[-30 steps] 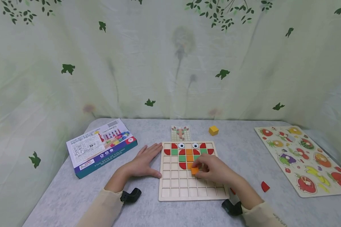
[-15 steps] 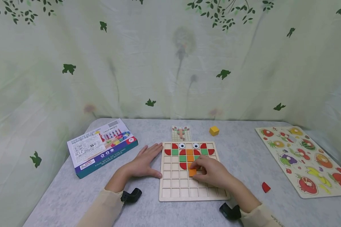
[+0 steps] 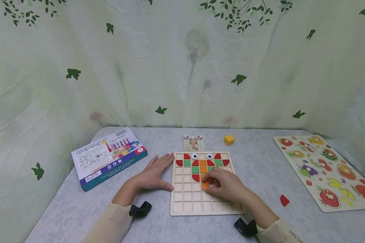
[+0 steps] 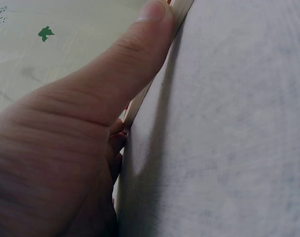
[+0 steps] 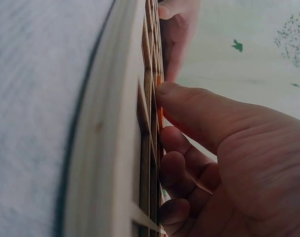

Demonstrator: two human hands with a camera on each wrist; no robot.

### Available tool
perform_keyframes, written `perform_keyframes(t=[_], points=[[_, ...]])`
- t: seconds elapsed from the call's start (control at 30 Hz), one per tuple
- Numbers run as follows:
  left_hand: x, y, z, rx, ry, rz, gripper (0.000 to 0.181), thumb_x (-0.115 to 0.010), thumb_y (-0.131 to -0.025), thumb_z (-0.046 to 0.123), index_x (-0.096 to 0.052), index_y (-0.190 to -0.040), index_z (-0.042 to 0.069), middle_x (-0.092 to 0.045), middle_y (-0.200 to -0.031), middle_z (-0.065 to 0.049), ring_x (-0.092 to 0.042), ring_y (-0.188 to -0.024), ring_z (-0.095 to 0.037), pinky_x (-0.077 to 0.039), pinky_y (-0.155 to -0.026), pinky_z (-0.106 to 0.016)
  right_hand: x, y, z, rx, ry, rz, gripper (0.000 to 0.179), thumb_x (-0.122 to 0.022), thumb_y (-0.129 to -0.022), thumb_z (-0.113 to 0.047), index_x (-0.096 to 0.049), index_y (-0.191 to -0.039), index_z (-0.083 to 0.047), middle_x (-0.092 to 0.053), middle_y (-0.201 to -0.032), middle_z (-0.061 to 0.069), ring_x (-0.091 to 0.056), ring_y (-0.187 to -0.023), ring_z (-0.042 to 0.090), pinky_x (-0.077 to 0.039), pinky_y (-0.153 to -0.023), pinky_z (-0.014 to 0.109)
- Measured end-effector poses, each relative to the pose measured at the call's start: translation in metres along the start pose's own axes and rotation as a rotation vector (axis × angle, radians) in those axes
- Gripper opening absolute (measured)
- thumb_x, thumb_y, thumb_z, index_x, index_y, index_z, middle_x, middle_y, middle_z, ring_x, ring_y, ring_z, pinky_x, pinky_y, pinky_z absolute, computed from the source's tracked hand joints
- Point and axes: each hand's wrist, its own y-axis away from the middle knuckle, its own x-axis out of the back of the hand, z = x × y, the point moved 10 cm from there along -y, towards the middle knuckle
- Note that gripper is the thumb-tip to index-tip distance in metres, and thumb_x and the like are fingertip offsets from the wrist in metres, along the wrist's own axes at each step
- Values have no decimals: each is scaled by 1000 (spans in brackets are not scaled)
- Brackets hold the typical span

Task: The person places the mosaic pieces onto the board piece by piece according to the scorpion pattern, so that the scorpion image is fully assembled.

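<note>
A pale wooden grid board (image 3: 185, 206) lies on the table, its upper cells filled with red quarter-round, green and orange square tiles and two eye tiles. My left hand (image 3: 153, 173) rests flat along the board's left edge, fingers straight, thumb at its side; the left wrist view shows the thumb (image 4: 135, 54) against the rim. Over the middle of the board, my right hand (image 3: 226, 184) holds an orange square tile (image 3: 205, 186) between thumb and fingers, at a cell below the orange column. In the right wrist view the thumb (image 5: 189, 106) touches the orange tile (image 5: 160, 106); other fingers are curled.
A small pattern card (image 3: 193, 143) lies behind the board, a yellow cube (image 3: 229, 140) to its right. A loose red quarter piece (image 3: 284, 200) lies right of my right wrist. A fruit puzzle board (image 3: 314, 175) is at far right, a printed box (image 3: 109, 158) at left.
My right hand has moved slightly left and toward me with the orange square tile, which now lies flatter and lined up with its cell. The left hand has stayed in place.
</note>
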Motion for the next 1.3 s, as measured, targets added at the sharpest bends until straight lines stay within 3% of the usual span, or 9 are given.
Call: perform_keyframes(t=[1.3], points=[[0,0,0,7,6,4,116,-81,-74,59,-20,-160,10,-17,-169,-5,-9,-158,-30,3,-126,-58,-1,0,-2,-20,-23,-29,21,-82,-83,-23,-69,-99,-26,-56,-91,-12,-50,-81,6,-45,-68,18]])
